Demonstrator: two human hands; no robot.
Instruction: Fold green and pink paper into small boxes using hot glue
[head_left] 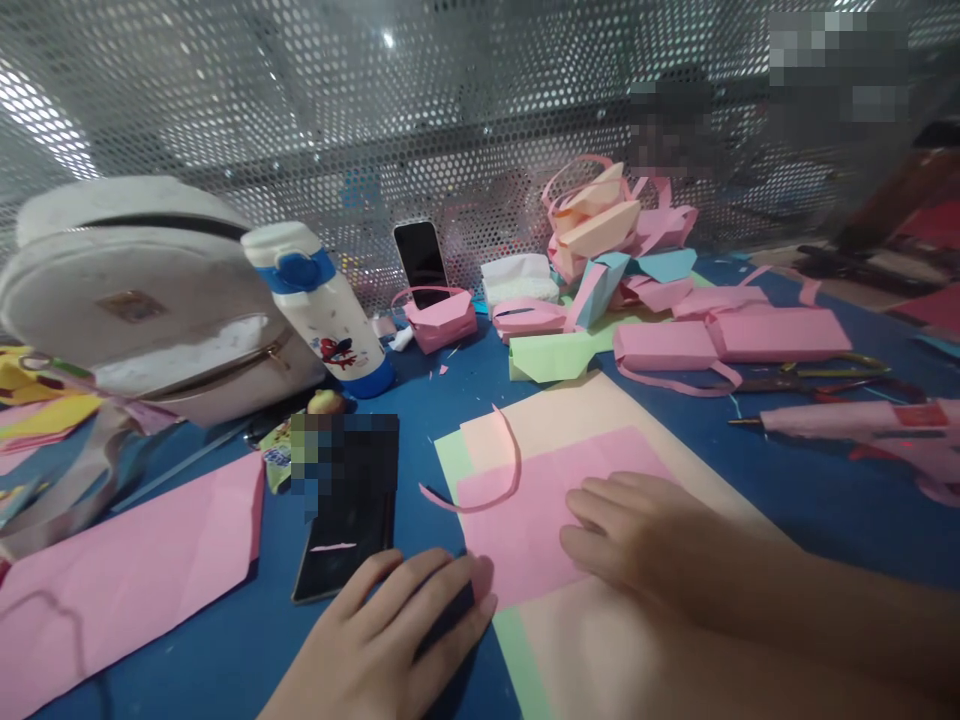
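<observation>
Pink rectangular paper sheet, count one: flat on peach paper and pale green paper, long axis running left to right, right end angled slightly away. Left hand: fingers slightly spread, tips at sheet's near-left corner (pinch or mere contact, cannot tell). Right hand: fingers bunched, pressed down on sheet's right part. Curled pink paper strip, count one, across far-left corner. Containers: one white-and-blue drinking bottle, lidded, and one off-white backpack, contents of both hidden. Phones: two, one black phone lying flat, one upright black-screened phone behind pink paper basket.
</observation>
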